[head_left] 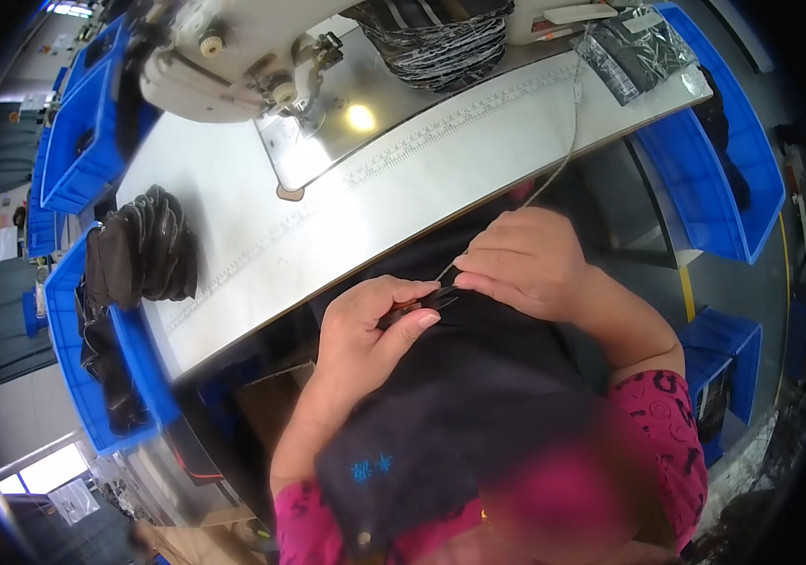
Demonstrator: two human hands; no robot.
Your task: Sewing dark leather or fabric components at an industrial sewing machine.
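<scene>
Grasping a pair of dark thread snips (441,299), the left hand (365,325) has its thumb and index finger on either side of the tool, with the pointed blades showing past the fingertips toward the other hand. The right hand (527,264) is pinching a thin beige cord (561,164) between thumb and curled fingers, and a short length of it slants out beside the left index fingertip; whether the blades touch it cannot be told. Snips and pinched cord are together above the lap of a dark apron (478,363), just short of the near edge of the white desk (224,212), which the cord crosses from its far right side. On the desk are a white sewing machine (219,71), a stack of dark cut fabric pieces (440,47) behind its metal plate, and a clear plastic bag (634,56) with dark contents at the right end. A bundle of dark fabric (144,247) lies at the left edge, near a blue bin (146,367).
</scene>
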